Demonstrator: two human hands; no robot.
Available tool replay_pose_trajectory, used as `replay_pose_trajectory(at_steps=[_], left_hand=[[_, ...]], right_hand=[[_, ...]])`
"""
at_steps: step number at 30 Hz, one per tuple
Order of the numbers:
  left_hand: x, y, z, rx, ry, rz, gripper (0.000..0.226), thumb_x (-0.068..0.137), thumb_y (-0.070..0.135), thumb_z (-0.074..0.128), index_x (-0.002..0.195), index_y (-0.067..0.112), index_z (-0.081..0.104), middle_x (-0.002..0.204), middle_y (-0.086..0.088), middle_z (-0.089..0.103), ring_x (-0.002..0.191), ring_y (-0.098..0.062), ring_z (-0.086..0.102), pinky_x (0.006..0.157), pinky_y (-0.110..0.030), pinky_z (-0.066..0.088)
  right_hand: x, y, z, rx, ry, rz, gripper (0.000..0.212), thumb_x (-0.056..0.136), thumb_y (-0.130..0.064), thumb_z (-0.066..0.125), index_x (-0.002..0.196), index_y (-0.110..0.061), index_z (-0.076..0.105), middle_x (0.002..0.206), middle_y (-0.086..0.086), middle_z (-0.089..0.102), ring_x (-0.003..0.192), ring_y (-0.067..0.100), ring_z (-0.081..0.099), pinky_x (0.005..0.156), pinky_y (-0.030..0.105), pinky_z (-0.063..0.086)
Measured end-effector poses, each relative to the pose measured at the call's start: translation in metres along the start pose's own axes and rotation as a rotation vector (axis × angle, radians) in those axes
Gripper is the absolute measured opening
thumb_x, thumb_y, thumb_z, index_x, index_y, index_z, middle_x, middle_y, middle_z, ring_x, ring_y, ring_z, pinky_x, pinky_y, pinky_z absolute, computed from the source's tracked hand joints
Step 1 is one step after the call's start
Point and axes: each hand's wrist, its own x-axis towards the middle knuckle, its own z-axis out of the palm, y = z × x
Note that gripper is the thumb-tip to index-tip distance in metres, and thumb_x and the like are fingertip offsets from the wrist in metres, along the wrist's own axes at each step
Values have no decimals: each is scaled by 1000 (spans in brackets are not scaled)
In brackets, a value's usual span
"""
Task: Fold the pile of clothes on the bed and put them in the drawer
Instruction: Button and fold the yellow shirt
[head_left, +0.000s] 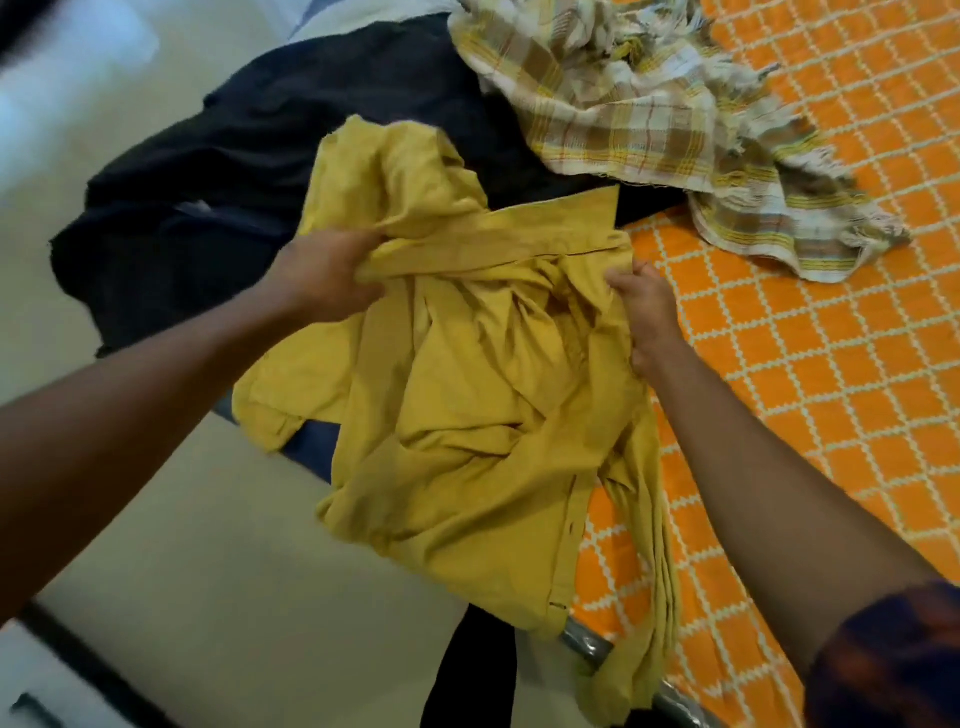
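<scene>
A crumpled mustard-yellow button shirt (467, 415) hangs over the near edge of the bed. My left hand (327, 275) grips its collar band at the left end. My right hand (644, 306) pinches the collar area at the right end. Behind the shirt lies a heap of dark navy clothes (260, 171). A checked cream, yellow and brown cloth with frayed edges (649, 119) lies bunched at the far right of the pile. No drawer can be made out for certain.
The bed carries an orange sheet with a white lattice pattern (831, 389). Its metal frame edge (587, 644) shows near the bottom. Pale floor (218, 571) lies to the left, with a dark strip at the lower left corner.
</scene>
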Motion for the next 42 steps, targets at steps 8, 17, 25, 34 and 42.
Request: replay_pose_trajectory(at_steps=[8, 17, 25, 34, 42], left_hand=[[-221, -20, 108, 67, -330, -497, 47, 92, 27, 61, 137, 23, 51, 115, -16, 66, 99, -39, 65, 78, -45, 56], [-481, 87, 116, -526, 720, -1207, 28, 86, 16, 51, 110, 15, 64, 105, -14, 69, 97, -36, 62, 79, -38, 47], [-603, 131, 44, -768, 1289, -1475, 19, 89, 7, 57, 98, 21, 66, 105, -2, 69, 100, -20, 66, 77, -21, 54], [-762, 164, 3, -460, 1121, -1481, 19, 84, 6, 63, 98, 18, 68, 67, 11, 60, 60, -6, 56, 62, -22, 44], [-819, 189, 33, -737, 872, -1622, 22, 88, 22, 64, 69, 18, 55, 65, 0, 53, 69, -23, 52, 55, -29, 34]], right_hand=[[-158, 105, 0, -1259, -682, -320, 42, 91, -59, 54, 93, -20, 69, 88, 3, 71, 85, 26, 67, 66, 35, 46], [-289, 95, 8, -1174, -1036, -492, 42, 89, -51, 64, 76, -12, 67, 72, 2, 65, 67, 18, 60, 59, 34, 42], [-412, 97, 91, -1343, -1419, -277, 32, 80, -32, 81, 103, -13, 68, 101, 1, 67, 99, 22, 62, 86, 40, 54], [-574, 174, 81, -1084, -1117, -465, 17, 96, -23, 60, 105, -17, 73, 102, 4, 73, 96, 26, 68, 82, 39, 55], [-634, 118, 88, -510, -819, -536, 22, 105, -14, 49, 106, -25, 69, 92, -13, 66, 84, -3, 64, 74, 14, 53]])
